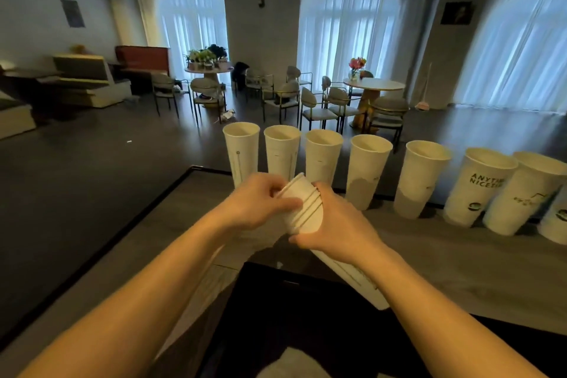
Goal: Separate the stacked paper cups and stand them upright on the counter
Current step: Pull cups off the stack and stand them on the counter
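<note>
A stack of white paper cups [305, 213] lies tilted above the counter [460, 261], its open rims pointing up and away from me. My right hand [334, 225] grips the stack's body from the right, and the stack's lower end runs down under my wrist. My left hand [262, 202] pinches the rim of the topmost cup. Several separated white cups stand upright in a row along the counter's far edge, from a plain cup at the left [241, 152] to a printed cup [478, 186] at the right.
The counter's far edge runs just behind the row of cups, and its left edge has a dark trim [122, 233]. A dark recessed area [306, 316] lies below my arms. Beyond the counter are chairs, round tables with flowers and curtained windows.
</note>
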Demonstrator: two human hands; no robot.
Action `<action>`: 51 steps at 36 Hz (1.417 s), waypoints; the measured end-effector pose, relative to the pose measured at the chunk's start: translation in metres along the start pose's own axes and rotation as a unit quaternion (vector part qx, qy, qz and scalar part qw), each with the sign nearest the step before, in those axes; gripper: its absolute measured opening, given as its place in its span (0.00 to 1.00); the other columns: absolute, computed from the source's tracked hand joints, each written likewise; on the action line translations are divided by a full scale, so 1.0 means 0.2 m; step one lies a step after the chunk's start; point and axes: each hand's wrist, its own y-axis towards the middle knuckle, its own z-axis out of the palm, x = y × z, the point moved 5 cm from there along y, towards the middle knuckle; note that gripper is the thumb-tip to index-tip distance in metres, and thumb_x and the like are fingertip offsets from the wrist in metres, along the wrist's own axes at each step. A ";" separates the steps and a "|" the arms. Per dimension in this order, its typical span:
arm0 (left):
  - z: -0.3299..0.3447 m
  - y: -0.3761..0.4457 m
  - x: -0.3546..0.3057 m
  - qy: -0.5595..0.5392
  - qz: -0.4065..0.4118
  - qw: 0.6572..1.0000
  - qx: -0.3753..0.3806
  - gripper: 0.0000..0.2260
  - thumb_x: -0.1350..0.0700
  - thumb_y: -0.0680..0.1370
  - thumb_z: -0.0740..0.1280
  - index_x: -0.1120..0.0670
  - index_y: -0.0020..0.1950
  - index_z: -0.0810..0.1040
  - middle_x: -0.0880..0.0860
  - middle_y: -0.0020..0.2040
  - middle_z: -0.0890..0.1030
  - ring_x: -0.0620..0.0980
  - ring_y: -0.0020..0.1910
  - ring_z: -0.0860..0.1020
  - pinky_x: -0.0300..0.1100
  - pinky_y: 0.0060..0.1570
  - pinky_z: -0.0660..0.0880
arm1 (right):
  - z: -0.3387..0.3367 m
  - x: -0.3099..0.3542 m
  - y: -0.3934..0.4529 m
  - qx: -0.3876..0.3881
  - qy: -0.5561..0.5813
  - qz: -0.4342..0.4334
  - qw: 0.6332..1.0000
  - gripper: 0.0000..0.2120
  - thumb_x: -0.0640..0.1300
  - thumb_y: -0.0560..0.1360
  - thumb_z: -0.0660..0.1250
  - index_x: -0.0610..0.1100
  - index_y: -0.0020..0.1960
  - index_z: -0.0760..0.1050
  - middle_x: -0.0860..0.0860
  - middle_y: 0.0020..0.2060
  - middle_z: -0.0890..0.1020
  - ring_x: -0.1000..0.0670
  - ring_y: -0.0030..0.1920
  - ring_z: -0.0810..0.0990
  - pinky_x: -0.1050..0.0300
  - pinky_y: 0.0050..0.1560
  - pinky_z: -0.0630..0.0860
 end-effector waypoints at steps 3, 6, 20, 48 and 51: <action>-0.19 0.00 0.04 0.040 -0.017 0.995 -0.087 0.10 0.51 0.77 0.69 0.53 0.56 0.80 0.51 0.49 0.82 0.48 0.49 0.80 0.45 0.51 0.77 | 0.02 -0.03 0.00 0.008 -0.005 0.014 1.000 0.42 0.64 0.59 0.78 0.59 0.66 0.60 0.57 0.54 0.75 0.52 0.53 0.76 0.46 0.50 0.79; -0.42 0.03 0.08 0.091 0.005 0.977 -0.193 0.09 0.52 0.78 0.68 0.53 0.57 0.78 0.49 0.47 0.79 0.45 0.45 0.78 0.42 0.44 0.77 | 0.02 -0.08 0.01 0.008 -0.023 0.050 0.998 0.39 0.64 0.61 0.77 0.60 0.63 0.58 0.55 0.54 0.74 0.50 0.53 0.76 0.45 0.51 0.79; -0.38 0.25 0.27 0.446 0.033 0.887 -0.113 0.11 0.55 0.78 0.67 0.53 0.59 0.74 0.56 0.56 0.80 0.55 0.54 0.79 0.51 0.49 0.80 | -0.03 -0.14 0.01 -0.006 -0.016 0.098 0.995 0.53 0.64 0.64 0.78 0.56 0.78 0.49 0.52 0.67 0.70 0.49 0.66 0.71 0.47 0.62 0.75; 0.11 0.04 -0.20 0.067 0.046 0.994 0.079 0.05 0.54 0.78 0.68 0.45 0.52 0.80 0.44 0.45 0.83 0.40 0.46 0.80 0.40 0.50 0.76 | -0.11 -0.06 -0.10 -0.050 0.089 0.000 0.995 0.48 0.60 0.61 0.80 0.55 0.71 0.56 0.55 0.61 0.72 0.52 0.59 0.74 0.46 0.57 0.78; 0.02 0.06 -0.21 0.083 0.032 0.996 0.001 0.08 0.55 0.76 0.70 0.47 0.54 0.79 0.44 0.46 0.83 0.38 0.43 0.80 0.36 0.43 0.76 | -0.12 -0.11 -0.12 -0.042 0.033 0.003 0.999 0.47 0.61 0.62 0.79 0.53 0.72 0.56 0.54 0.62 0.72 0.51 0.60 0.74 0.45 0.56 0.78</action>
